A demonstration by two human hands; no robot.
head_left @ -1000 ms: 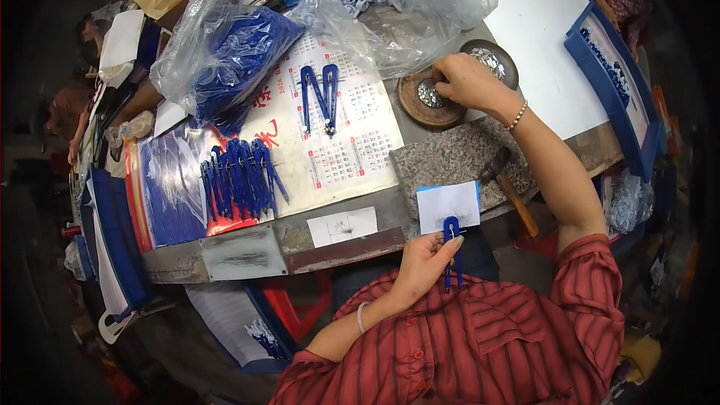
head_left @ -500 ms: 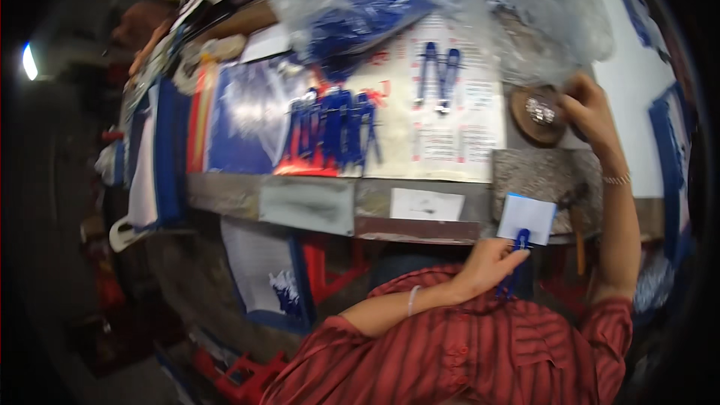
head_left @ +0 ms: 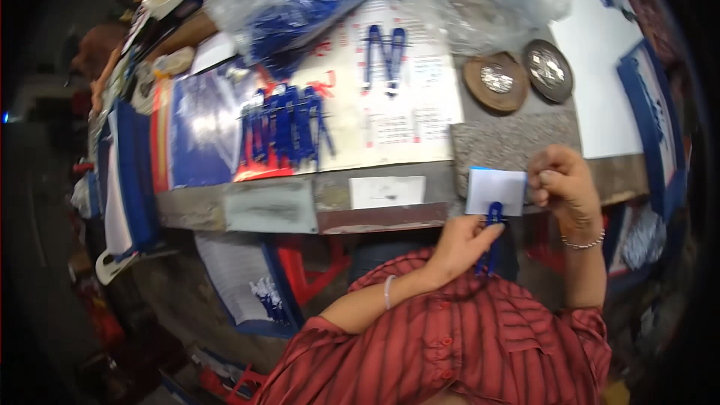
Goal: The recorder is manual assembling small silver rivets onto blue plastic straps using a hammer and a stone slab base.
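Left hand (head_left: 457,247): pinches 1 blue tool (head_left: 496,208) near white card (head_left: 493,186)
Right hand (head_left: 566,184): curled; cannot tell if holding anything
Dishes (head_left: 486,100): 2, holding shiny bits (head_left: 497,76)

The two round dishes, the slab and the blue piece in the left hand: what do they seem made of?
Left dish: probably wood, matte, from its warm brown tone. Right dish: darker, dull; wood or metal, unclear. Slab: likely stone, matte, from its greyish speckle. Blue piece: perhaps plastic, from its even, saturated colour; blur leaves finish open.
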